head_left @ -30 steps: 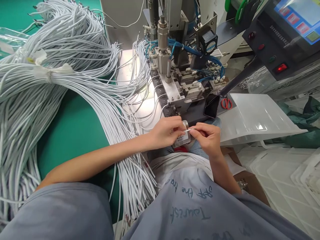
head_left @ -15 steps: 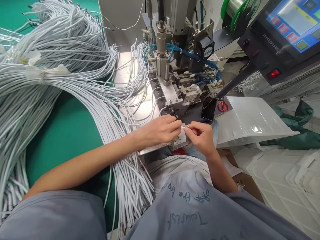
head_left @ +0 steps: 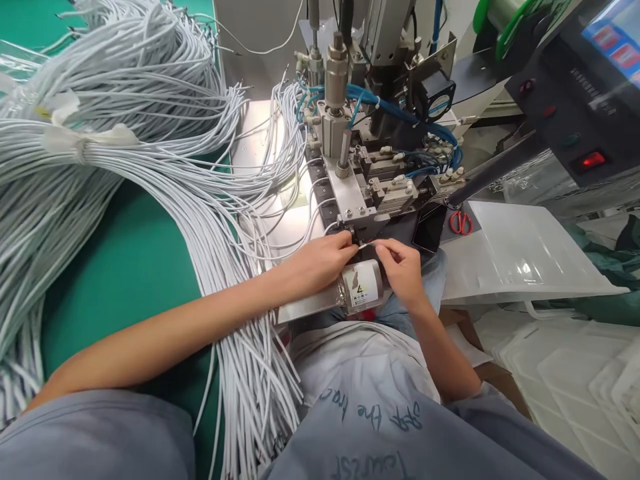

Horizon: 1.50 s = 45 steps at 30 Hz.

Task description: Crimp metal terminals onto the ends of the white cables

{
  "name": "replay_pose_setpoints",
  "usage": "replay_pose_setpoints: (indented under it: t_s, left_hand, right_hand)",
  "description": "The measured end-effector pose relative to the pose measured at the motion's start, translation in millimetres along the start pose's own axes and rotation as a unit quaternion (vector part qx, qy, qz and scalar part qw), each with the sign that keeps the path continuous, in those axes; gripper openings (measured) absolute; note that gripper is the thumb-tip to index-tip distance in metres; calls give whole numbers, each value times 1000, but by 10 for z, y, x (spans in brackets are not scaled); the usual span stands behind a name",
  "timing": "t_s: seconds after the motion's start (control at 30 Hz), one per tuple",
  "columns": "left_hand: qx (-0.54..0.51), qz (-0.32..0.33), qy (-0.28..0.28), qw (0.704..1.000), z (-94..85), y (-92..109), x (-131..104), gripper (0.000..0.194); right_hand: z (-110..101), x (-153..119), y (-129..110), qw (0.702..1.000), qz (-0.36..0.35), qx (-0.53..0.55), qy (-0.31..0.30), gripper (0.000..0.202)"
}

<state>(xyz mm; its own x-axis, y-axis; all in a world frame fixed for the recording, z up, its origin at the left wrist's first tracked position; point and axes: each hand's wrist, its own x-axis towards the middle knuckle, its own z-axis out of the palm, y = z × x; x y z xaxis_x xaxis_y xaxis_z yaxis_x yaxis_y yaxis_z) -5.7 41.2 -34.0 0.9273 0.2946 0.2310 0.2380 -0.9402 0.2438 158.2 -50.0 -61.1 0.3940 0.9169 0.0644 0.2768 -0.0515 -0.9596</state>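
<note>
At the front edge of the machine point(head_left: 345, 190), my left hand point(head_left: 325, 259) pinches a white cable point(head_left: 364, 246) close to its end. My right hand point(head_left: 401, 267) has its thumb and forefinger closed on the thin wire tip of that same cable. Just below both hands sits a clear-covered box with a white warning label point(head_left: 364, 285). Several white cables lie in the machine's black slotted block point(head_left: 323, 193), left of the metal plate. Under my left forearm spreads a large tied bundle of white cables point(head_left: 185, 193).
A second cable heap point(head_left: 145, 73) lies on the green mat point(head_left: 150, 233). Right of the machine are a dark phone point(head_left: 430, 227), red-handled scissors point(head_left: 461, 223) and a white sheet point(head_left: 535, 253). The control panel point(head_left: 575, 100) and a green wire spool point(head_left: 500, 27) overhang at upper right.
Both hands have moved up slightly toward the machine's front edge, with the cable end between them. The labelled box below is now more exposed. The camera view has shifted a little.
</note>
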Motion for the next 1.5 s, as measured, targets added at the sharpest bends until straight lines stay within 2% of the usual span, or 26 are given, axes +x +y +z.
replay_pose_setpoints:
  t_s: [0.1,0.2,0.53,0.7,1.0,1.2,1.3,1.5]
  left_hand:
    - [27,-12,-31,999,27,-38,19,22]
    - [24,-28,-56,998,43,-49,27,23]
    - [38,-15,-51,998,95,-98,28,29]
    - [45,-2,-55,997,54,-92,49,26]
    - [85,1,-96,992,23,-88,74,26]
    - [99,10,-101,990,-5,-77,78,28]
    - [99,10,-104,990,-24,-67,81,28]
    - [97,18,-91,991,-12,-68,83,29]
  right_hand:
    - [20,121,112,997,55,50,-28,17]
    - [67,194,147,993,79,80,-43,15]
    - [106,265,197,988,98,95,-75,22]
    - [85,258,181,987,102,103,-73,16]
    - [89,304,153,984,118,107,-80,8]
    - [89,332,156,977,151,117,-99,9]
    - [85,325,140,979,147,106,-88,11]
    - [93,308,97,991,97,62,-72,14]
